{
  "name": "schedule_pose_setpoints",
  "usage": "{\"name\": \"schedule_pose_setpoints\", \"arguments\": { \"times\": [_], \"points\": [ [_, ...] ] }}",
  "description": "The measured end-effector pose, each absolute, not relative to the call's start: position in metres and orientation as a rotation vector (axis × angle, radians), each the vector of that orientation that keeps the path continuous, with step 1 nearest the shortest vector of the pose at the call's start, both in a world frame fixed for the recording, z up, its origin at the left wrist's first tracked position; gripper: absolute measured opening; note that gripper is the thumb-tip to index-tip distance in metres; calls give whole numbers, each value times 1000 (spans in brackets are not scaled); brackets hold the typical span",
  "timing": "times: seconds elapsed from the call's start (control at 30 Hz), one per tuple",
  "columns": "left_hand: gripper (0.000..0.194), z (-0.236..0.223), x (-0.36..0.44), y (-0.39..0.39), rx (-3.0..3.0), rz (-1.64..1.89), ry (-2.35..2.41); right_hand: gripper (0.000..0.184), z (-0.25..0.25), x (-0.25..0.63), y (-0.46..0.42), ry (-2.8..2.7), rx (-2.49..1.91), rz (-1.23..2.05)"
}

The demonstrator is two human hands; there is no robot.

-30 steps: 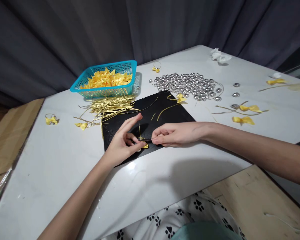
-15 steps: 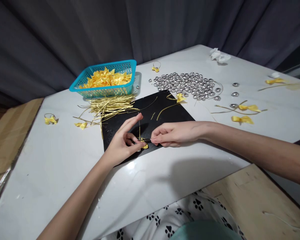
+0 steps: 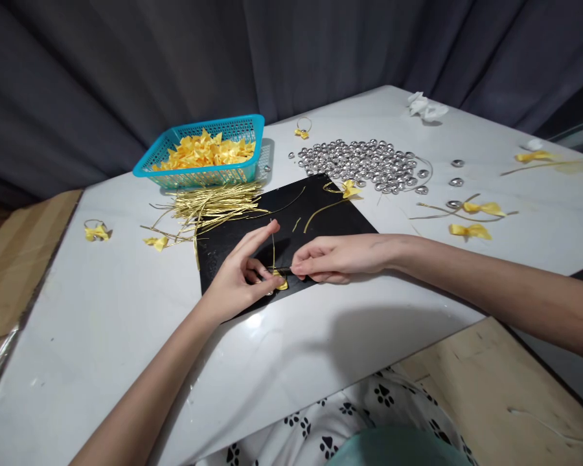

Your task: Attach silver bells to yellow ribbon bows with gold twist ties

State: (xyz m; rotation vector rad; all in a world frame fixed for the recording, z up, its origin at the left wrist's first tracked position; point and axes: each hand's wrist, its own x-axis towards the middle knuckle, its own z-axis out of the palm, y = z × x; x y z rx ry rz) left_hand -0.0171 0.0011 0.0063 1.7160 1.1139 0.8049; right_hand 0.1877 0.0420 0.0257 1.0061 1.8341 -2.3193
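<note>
My left hand [image 3: 243, 272] pinches a small yellow ribbon bow [image 3: 282, 283] between thumb and fingers, its index finger stretched upward. A gold wire [image 3: 273, 249] stands up from the bow. Part of a silver bead shows under my left thumb. My right hand [image 3: 328, 259] is closed on a thin dark tool [image 3: 284, 268], whose tip reaches to my left fingertips at the bow; its kind is unclear, as the fist covers most of it. Both hands are over the near edge of a black mat [image 3: 233, 239].
Behind the mat are a bundle of gold wires [image 3: 218, 202], a blue basket [image 3: 199, 173] of yellow bows and a spread of silver beads [image 3: 359, 162]. Loose bows [image 3: 470, 231] and wires lie at right, a finished-looking ring with bow [image 3: 97, 232] at left. Crumpled white tissue [image 3: 425, 107] lies far right.
The dark tool and my right hand have shifted very slightly left and up. The upright wire leans a little differently. Both hands keep their holds.
</note>
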Motion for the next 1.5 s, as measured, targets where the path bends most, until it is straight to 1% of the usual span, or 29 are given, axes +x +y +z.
{"name": "schedule_pose_setpoints", "arguments": {
  "times": [0.73, 1.0, 1.2, 1.3, 1.37, 1.5],
  "points": [
    [79, 5, -18, 2, 1712, 804, 1113, 25, 25, 188, 41, 1848, 994, -2324],
    [80, 5, -17, 2, 1724, 807, 1101, 25, 22, 187, 41, 1820, 973, -2380],
    [79, 4, -16, 3, 1709, 802, 1103, 26, 21, 185, 40, 1865, 989, -2332],
    [81, 5, -16, 2, 1712, 800, 1104, 26, 25, 187, 41, 1932, 988, -2206],
    [81, 6, -16, 2, 1708, 801, 1112, 28, 31, 192, 45, 2082, 980, -2013],
    [81, 7, -15, 1, 1684, 803, 1138, 27, 44, 211, 58, 2557, 1084, -1304]
  ]
}}
